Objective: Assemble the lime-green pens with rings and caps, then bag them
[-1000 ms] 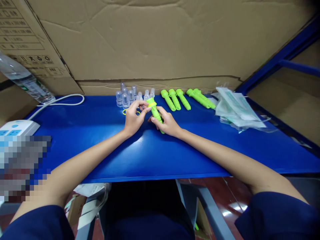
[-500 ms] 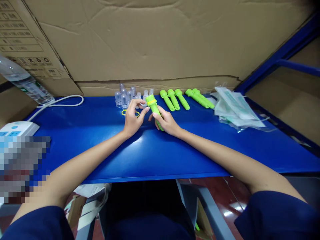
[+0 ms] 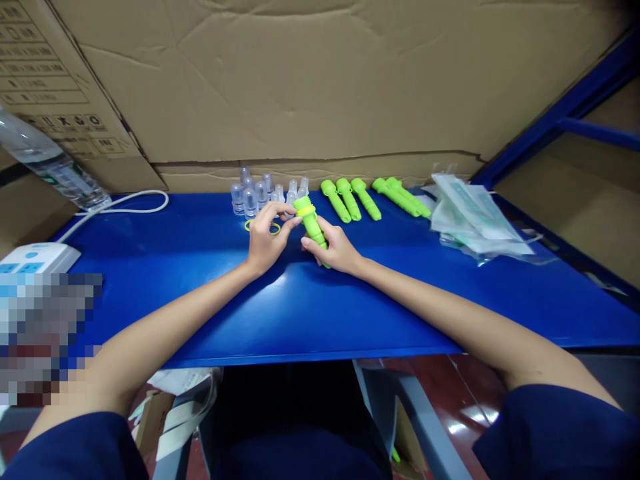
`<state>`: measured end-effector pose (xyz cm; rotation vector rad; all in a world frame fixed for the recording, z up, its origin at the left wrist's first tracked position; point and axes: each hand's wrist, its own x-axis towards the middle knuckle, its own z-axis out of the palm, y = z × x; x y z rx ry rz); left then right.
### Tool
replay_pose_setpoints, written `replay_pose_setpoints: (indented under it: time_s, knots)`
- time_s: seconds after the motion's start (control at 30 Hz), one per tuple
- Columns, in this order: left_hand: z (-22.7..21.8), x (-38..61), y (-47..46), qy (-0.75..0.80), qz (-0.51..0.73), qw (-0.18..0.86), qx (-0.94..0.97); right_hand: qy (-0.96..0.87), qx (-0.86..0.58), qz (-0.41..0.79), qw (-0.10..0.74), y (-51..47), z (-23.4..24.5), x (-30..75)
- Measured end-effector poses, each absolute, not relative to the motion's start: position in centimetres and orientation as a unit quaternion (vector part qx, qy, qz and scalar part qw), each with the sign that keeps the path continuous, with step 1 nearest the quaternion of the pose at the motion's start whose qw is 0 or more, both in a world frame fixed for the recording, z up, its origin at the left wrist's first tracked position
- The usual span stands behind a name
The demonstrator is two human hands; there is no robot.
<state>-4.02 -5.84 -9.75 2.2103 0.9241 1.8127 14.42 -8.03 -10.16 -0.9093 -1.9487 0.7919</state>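
Observation:
My right hand (image 3: 339,249) is wrapped round the lower body of a bright green flashlight (image 3: 313,228), held tilted above the table with its threaded end up and to the left. A yellow ring (image 3: 306,211) sits around the neck just below the thread. At that ring's left side, the thumb and forefinger of my left hand (image 3: 266,239) are pinched together; the exact contact is partly hidden. Behind my left hand lie loose yellow rings (image 3: 249,227), and past them stand several clear plastic caps (image 3: 249,200), some of them covered by my fingers.
More green flashlights (image 3: 347,200) lie along the back of the blue table (image 3: 300,313). Bagged face masks (image 3: 483,217) are at the right. To the left are a water bottle (image 3: 67,173), a white cable and a power strip (image 3: 45,255). Cardboard (image 3: 310,93) walls the back.
The flashlight has shifted slightly right and down, and my right hand's grip has moved lower on its body. My left fingers stay beside the yellow ring.

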Motion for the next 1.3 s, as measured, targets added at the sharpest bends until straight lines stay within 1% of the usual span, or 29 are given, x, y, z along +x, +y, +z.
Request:
replay_pose_setpoints:
  time_s: [0.2,0.37,0.53,0.77,0.97,1.3]
  knots:
    - [-9.62,-4.02,-5.76,0.290,0.613,0.068,0.732,-0.781,-0.362,0.303,0.409,-8.08,-10.25,14.49]
    - [-9.58,-3.87,-5.76,0.291,0.624,0.089,0.720,-0.781,-0.349,0.321,0.407,-7.92,-10.41,14.56]
    - [-9.86,-3.54,-5.81,0.291,0.622,0.123,0.716,-0.793,-0.350,0.282,0.412,-7.87,-10.36,14.49]
    - [-10.11,-3.50,-5.81,0.284,0.615,0.136,0.723,-0.771,-0.347,0.258,0.467,-8.10,-10.70,14.07]
    - [-10.30,-3.48,-5.60,0.270,0.637,0.112,0.713,-0.761,-0.311,0.311,0.477,-7.67,-10.92,13.96]
    - [-10.40,-3.55,-5.41,0.268,0.643,0.088,0.712,-0.758,-0.306,0.319,0.480,-7.19,-10.54,14.19]
